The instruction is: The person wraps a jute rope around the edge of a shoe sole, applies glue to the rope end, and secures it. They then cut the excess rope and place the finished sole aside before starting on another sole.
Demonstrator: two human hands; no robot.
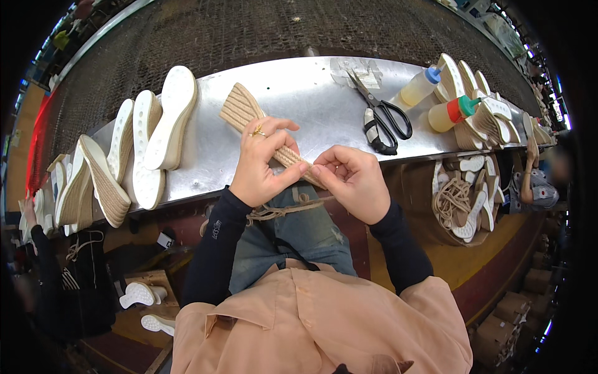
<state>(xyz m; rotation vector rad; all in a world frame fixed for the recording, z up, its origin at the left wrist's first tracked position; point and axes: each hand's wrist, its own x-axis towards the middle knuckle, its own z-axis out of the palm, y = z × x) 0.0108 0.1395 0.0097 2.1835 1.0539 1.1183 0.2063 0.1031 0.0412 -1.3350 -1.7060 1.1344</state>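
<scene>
A wedge shoe sole (242, 107) wrapped in tan jute braid slants across the near edge of the metal table, its ridged thick end pointing away from me. My left hand (265, 159), with a ring on one finger, is closed around its middle. At the narrow near end, my right hand (354, 177) pinches with thumb and forefinger; the fingertips meet the sole's edge beside my left thumb. Whether a loose strand lies between them is too small to tell. Loose jute strands (289, 212) hang below the sole, over my lap.
Several white-topped wedge soles (177, 106) stand along the table's left. To the right lie black-handled scissors (372, 124), a blue-capped squeeze bottle (414, 92) and a green-capped one (443, 116), before more soles (489, 118). A box (436, 209) holds soles and cord. People sit at both sides.
</scene>
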